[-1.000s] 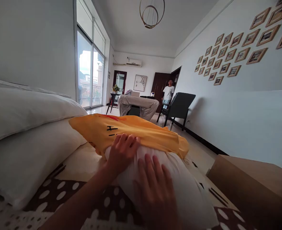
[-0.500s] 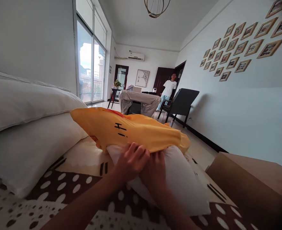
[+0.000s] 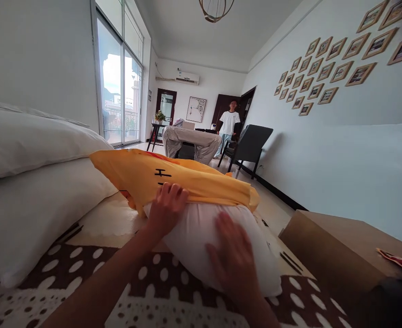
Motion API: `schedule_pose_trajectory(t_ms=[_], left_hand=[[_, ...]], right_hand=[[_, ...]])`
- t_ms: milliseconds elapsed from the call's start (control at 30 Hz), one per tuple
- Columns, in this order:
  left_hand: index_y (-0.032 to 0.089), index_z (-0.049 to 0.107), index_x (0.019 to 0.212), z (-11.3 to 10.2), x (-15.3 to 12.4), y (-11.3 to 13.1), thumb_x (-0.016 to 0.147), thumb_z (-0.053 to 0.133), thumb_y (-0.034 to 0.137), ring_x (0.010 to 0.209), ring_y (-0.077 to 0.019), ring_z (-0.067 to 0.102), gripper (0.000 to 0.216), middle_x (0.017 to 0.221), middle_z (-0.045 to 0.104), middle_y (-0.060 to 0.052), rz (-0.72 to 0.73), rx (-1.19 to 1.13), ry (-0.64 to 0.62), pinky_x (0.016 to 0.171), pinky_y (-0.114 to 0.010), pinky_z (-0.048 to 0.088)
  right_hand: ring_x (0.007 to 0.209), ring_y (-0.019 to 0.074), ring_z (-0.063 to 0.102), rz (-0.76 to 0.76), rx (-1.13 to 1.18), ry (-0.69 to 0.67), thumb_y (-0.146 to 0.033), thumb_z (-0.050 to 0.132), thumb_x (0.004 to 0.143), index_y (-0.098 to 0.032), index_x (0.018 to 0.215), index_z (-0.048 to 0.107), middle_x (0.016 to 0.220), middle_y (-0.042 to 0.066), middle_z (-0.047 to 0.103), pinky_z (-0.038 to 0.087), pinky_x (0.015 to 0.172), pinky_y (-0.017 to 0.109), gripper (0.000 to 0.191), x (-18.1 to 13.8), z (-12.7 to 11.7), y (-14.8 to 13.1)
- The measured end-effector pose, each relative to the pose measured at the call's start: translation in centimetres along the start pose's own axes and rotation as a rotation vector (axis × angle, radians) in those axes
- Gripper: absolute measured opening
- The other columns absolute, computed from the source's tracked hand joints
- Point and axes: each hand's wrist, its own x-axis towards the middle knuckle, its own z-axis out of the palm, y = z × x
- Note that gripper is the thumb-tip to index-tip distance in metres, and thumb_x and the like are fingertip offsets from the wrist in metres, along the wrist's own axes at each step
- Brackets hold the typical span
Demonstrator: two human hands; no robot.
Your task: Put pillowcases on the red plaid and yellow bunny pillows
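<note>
The left hand curls its fingers over the near edge of the yellow cover, gripping it at the left of the white pillow; the right hand, blurred, is open over the pillow's right part, grasping nothing. The cover wraps the pillow's far end. Under the pillow spreads a patterned cloth; left of it are stacked cushions, right of it a cardboard box, and well beyond it a dark chair and a standing person.

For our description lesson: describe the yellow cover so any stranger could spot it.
On the spotted bedding lies a white pillow, its far end hidden by the yellow cover. Colour and black markings distinguish it from the plain white pillows at left.
</note>
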Motion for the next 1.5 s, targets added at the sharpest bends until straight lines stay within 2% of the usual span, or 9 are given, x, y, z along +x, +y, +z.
schedule_pose_trajectory(t_ms=[67,133,200,267,400,600,900,1133,1500], left_hand=[[0.017,0.056,0.076,0.2,-0.4,-0.6,0.082,0.049,0.003,0.077,-0.0219,0.047,0.016,0.083,0.056,-0.007,-0.056,0.014,-0.003,0.063,-0.031,0.04],[0.017,0.056,0.075,0.4,-0.8,-1.0,0.08,0.046,0.001,0.078,-0.0217,0.046,0.02,0.085,0.055,-0.008,-0.104,-0.001,0.008,0.063,-0.03,0.041],[0.017,0.056,0.075,0.3,-1.1,-1.2,0.079,0.045,-0.001,0.078,-0.0216,0.046,0.022,0.084,0.055,-0.009,-0.11,-0.023,0.044,0.063,-0.03,0.041],[0.016,0.057,0.076,0.0,-1.0,-1.1,0.079,0.046,-0.001,0.077,-0.0213,0.047,0.02,0.084,0.056,-0.008,-0.062,-0.044,0.105,0.063,-0.031,0.042],[0.015,0.058,0.088,-1.5,0.2,-0.2,0.08,0.055,0.003,0.081,-0.0206,0.051,0.015,0.088,0.059,-0.007,0.128,-0.09,0.209,0.064,-0.031,0.042],[0.016,0.059,0.088,-3.9,3.0,2.5,0.084,0.057,0.013,0.063,-0.0163,0.048,0.006,0.077,0.06,-0.002,0.343,-0.092,0.142,0.054,-0.03,0.038],[0.018,0.057,0.083,-5.6,3.6,4.0,0.091,0.047,0.016,0.057,-0.0162,0.053,0.013,0.065,0.057,0.002,0.28,-0.194,-0.026,0.046,-0.03,0.034],[0.021,0.051,0.074,-5.9,3.7,4.1,0.068,0.054,0.001,0.057,-0.0181,0.058,0.021,0.063,0.058,0.005,0.025,-0.338,-0.165,0.045,-0.031,0.032],[0.016,0.052,0.081,-6.9,0.9,6.9,0.083,0.049,0.009,0.055,-0.0167,0.053,0.008,0.063,0.056,0.0,0.312,-0.255,-0.11,0.05,-0.032,0.037]], right_hand=[[0.131,0.0353,0.04,0.311,0.048,0.004,-0.049,0.049,0.088,-0.016,0.145,0.03,0.142,0.019,0.044,0.032,0.102,0.056,0.069,-1.1,-0.6,3.1],[0.124,0.0403,0.047,0.64,0.156,-0.153,-0.066,0.048,0.081,-0.016,0.145,0.032,0.141,0.02,0.045,0.037,0.095,0.06,0.083,-1.7,-0.8,5.7],[0.118,0.0385,0.053,0.77,0.316,-0.343,-0.071,0.046,0.078,-0.018,0.146,0.031,0.139,0.018,0.048,0.042,0.092,0.057,0.087,-1.9,-0.9,7.2],[0.118,0.0358,0.054,0.735,0.403,-0.394,-0.069,0.048,0.078,-0.021,0.145,0.033,0.138,0.014,0.05,0.044,0.093,0.053,0.084,-1.8,-1.0,7.5],[0.118,0.0333,0.054,0.575,0.384,-0.305,-0.061,0.053,0.079,-0.022,0.142,0.039,0.133,0.012,0.055,0.047,0.091,0.049,0.075,-1.2,-1.4,6.1],[0.105,0.0305,0.06,0.321,0.248,-0.195,-0.059,0.053,0.083,-0.018,0.137,0.041,0.119,0.014,0.061,0.052,0.081,0.044,0.069,0.1,-2.1,2.8],[0.085,0.0285,0.06,0.022,0.073,-0.145,-0.054,0.041,0.091,-0.008,0.126,0.046,0.108,0.02,0.061,0.05,0.068,0.04,0.057,1.7,-2.1,-1.4],[0.083,0.0274,0.055,-0.042,-0.007,-0.122,-0.056,0.037,0.093,-0.012,0.107,0.054,0.095,0.016,0.06,0.043,0.066,0.037,0.049,1.7,-2.9,-2.8],[0.079,0.0259,0.052,0.022,-0.063,-0.136,-0.012,0.043,0.085,-0.017,0.081,0.058,0.078,0.01,0.058,0.037,0.068,0.038,0.016,1.1,-0.2,-3.4]])
